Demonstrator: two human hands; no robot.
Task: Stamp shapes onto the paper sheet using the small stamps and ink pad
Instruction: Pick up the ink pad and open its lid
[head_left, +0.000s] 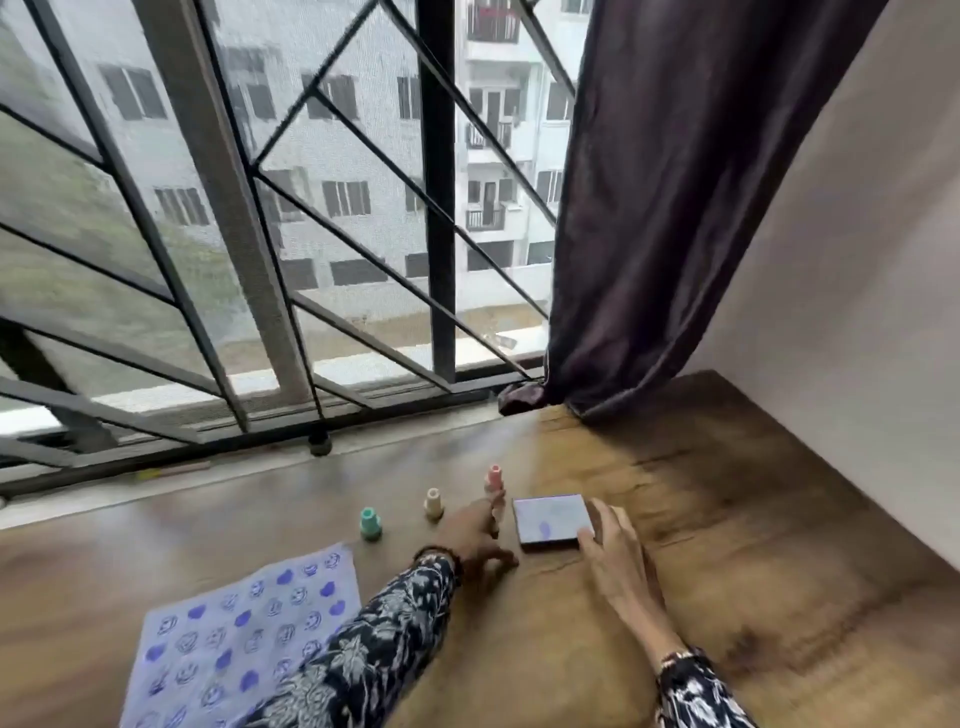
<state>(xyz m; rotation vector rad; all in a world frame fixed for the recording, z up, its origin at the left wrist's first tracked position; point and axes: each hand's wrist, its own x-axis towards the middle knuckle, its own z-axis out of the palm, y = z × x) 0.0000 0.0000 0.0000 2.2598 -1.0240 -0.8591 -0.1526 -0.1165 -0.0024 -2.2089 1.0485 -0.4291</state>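
Note:
The paper sheet (244, 639) lies at the lower left on the wooden surface and is covered with several blue smiley and heart prints. Behind it three small stamps stand upright in a row: a green stamp (371, 524), a cream stamp (434, 504) and a pink stamp (493, 475). My left hand (478, 540) reaches forward with its fingers spread, its fingertips at the pink stamp's base. The square ink pad (550, 519) lies open to the right of the stamps. My right hand (615, 551) grips the pad's right edge, thumb at the near corner.
A window with a dark metal grille (260, 260) runs along the far edge of the wooden surface (727, 545). A dark curtain (665, 208) hangs at the back right, and a pale wall (857, 312) closes the right side.

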